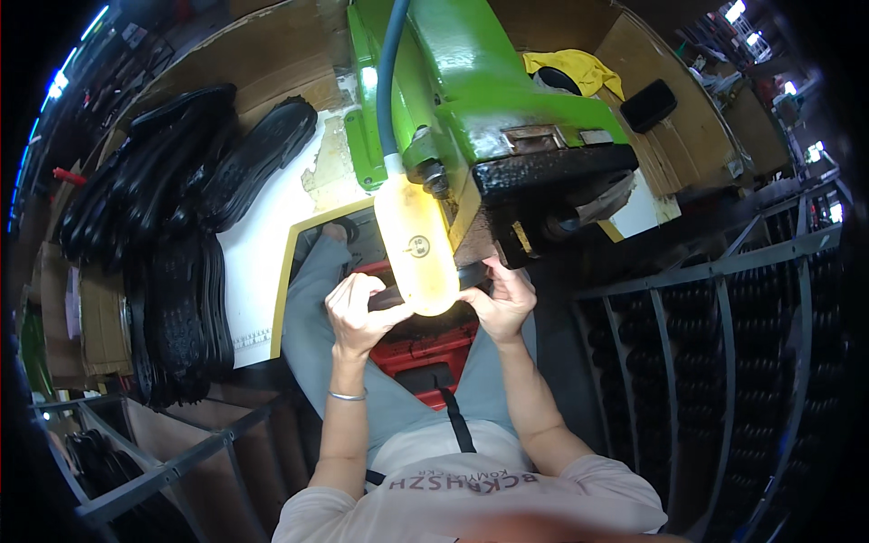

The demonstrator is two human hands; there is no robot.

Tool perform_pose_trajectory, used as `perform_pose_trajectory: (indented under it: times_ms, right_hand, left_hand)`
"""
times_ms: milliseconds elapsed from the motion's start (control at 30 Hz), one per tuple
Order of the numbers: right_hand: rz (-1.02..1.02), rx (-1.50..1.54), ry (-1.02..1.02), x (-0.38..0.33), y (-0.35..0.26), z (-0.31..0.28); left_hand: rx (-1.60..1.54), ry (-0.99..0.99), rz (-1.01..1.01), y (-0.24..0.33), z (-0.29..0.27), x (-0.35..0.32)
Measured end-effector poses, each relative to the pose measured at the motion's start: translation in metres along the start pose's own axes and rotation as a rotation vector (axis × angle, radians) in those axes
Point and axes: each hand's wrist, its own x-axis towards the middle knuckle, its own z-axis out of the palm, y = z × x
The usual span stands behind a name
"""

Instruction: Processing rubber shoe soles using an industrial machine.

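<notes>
A black shoe sole [471, 275], mostly hidden by a glowing yellow lamp [416, 240], spans the gap between my two hands under the green machine [520, 77]. My left hand [356, 314] is closed at its left end, fingers curled and thumb stretched along toward the lamp's lower tip. On the other side my right hand [501, 306] pinches the sole's right end, just below the machine's dark working head [552, 176]. Only dark bits of the sole show beside the lamp, so its exact outline cannot be made out.
Stacked black soles [181, 172] lie on the white tabletop [258, 262] at left. A yellow cloth [579, 71] and a black block [648, 106] are by the cardboard at back right. Metal racks [715, 290] flank me; a red stool-like frame [425, 357] is between my legs.
</notes>
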Motion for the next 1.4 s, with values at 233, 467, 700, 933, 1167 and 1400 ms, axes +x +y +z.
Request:
perform_pose_trajectory:
  times_ms: [233,467,700,933,1167,1400]
  right_hand:
    - [-0.153,-0.205,-0.029,0.011,-0.011,-0.002]
    - [0.363,0.186,0.078,-0.041,0.090,-0.016]
    - [0.571,0.428,0.214,-0.061,0.126,-0.081]
    - [0.354,-0.179,0.164,0.026,0.016,-0.116]
    - [0.154,-0.356,0.022,0.045,-0.019,-0.069]
    - [0.094,-0.265,-0.065,0.023,-0.022,-0.011]
  left_hand:
    - [-0.226,0.123,-0.214,0.045,0.041,0.001]
    - [-0.770,0.208,-0.599,0.043,0.082,-0.025]
    - [-1.289,0.452,-0.766,0.073,0.101,-0.011]
    - [-1.024,0.329,-0.667,0.045,0.091,-0.028]
    - [-1.250,0.382,-0.741,0.029,0.036,-0.036]
    - [-1.353,0.457,-0.700,0.011,-0.025,-0.052]
